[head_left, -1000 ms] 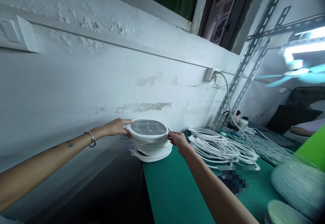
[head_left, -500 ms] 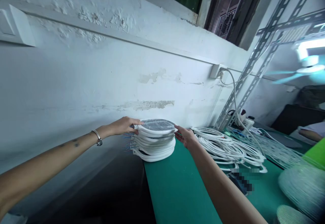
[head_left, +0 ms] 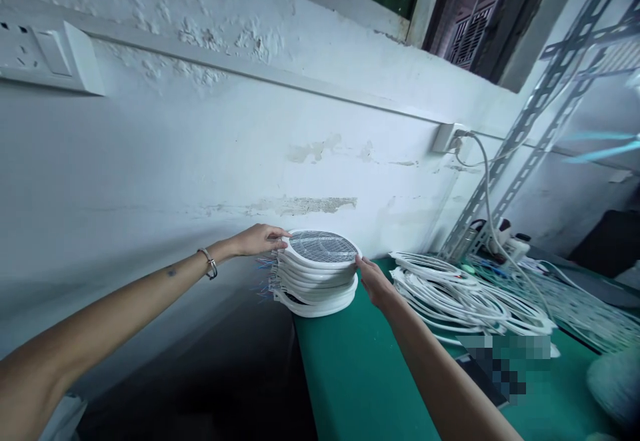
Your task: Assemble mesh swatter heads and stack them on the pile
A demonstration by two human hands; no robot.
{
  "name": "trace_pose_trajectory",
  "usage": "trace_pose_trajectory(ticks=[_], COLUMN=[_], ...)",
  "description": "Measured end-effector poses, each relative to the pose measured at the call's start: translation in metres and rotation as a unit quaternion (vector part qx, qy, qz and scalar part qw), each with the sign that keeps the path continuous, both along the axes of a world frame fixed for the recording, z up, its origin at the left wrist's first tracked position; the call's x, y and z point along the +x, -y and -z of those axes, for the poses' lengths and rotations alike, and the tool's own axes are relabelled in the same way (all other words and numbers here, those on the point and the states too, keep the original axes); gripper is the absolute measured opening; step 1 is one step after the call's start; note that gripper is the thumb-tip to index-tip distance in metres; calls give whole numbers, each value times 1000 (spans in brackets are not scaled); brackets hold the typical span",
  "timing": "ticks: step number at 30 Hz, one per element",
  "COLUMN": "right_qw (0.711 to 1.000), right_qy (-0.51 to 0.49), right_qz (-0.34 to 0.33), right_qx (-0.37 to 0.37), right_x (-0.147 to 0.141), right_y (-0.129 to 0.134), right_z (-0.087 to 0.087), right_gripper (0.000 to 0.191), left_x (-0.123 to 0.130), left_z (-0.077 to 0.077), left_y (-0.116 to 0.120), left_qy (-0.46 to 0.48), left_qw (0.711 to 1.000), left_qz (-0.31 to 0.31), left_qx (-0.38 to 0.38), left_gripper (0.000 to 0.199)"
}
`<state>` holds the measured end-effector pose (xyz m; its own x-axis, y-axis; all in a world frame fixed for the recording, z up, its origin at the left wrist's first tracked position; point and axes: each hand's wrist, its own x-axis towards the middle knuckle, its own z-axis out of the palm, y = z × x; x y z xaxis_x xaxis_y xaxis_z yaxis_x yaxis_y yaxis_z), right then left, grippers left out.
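Half a second ago the top racket head (head_left: 323, 246) was tipped up, its mesh seen nearly edge-on; now the mesh faces me more openly, and its rim lies roughly in line with the stack (head_left: 315, 301) below. I judge that it is mostly seated, the lining-up being the part in hand. My head has also turned a little, so the view has swung left: more of the socket (head_left: 23, 51) up and left of the stack shows.

My left hand (head_left: 260, 238) pinches the narrow end of that top piece, at the stack's left side. My right hand (head_left: 376, 282) has its fingertips at the rim on the stack's right; I cannot tell how tightly they close.

Counting: one stack, on the table (head_left: 360, 374), with one mesh top plainly visible; the heads under it are several, too tightly layered to number. Thin wires (head_left: 263, 264) poke out left of it, uncountable. Right of the stack lies one heap of white hoops (head_left: 465, 301), too tangled to count. One bracelet (head_left: 208, 263) is on my left wrist.
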<state>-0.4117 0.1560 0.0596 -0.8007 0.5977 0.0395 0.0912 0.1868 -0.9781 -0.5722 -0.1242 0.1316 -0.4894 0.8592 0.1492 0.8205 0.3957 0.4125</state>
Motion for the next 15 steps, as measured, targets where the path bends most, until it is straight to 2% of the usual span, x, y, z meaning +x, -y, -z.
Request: trace_pose_trajectory(ticks=[2, 6, 9, 12, 15], right_qw=[1000, 999, 999, 999, 999], right_qy=[14, 34, 42, 45, 41], right_qz=[-9, -17, -20, -24, -20], right_qx=[-5, -8, -4, 0, 3], right_x=[1, 3, 5, 3, -1], right_y=[1, 7, 11, 13, 13], right_z=[-2, -6, -6, -3, 2], right_gripper=[36, 38, 45, 49, 52], left_x=[1, 12, 20, 22, 21], left_z=[0, 5, 8, 8, 9], left_y=[-1, -5, -7, -6, -4], left_qy=[-13, -57, -66, -58, -67], left_qw=[999, 994, 994, 993, 992], left_qz=[-31, -95, -91, -96, -100], left_qx=[4, 19, -1, -30, -36], left_gripper=[53, 63, 68, 57, 58])
